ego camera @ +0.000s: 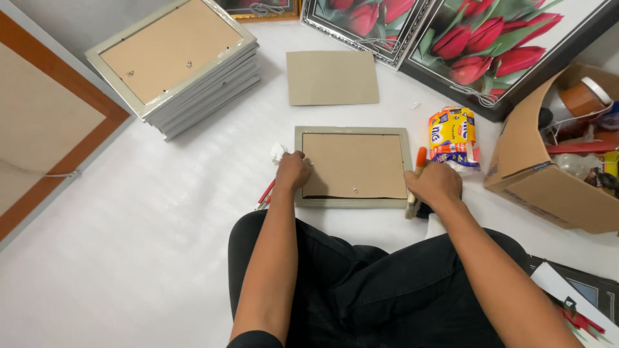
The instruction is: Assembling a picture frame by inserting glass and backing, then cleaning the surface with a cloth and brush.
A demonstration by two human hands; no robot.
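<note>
A small picture frame lies face down on the white surface in front of me, its brown backing board showing. My left hand is closed on the frame's left edge, next to a bit of white cloth. At the frame's right edge my right hand grips a tool with an orange handle, held upright against the rim.
A stack of face-down frames sits at the back left. A loose cardboard sheet lies behind the frame. A yellow packet and an open cardboard box of supplies stand at the right. Tulip pictures lean at the back. Red-handled pliers lie by my left wrist.
</note>
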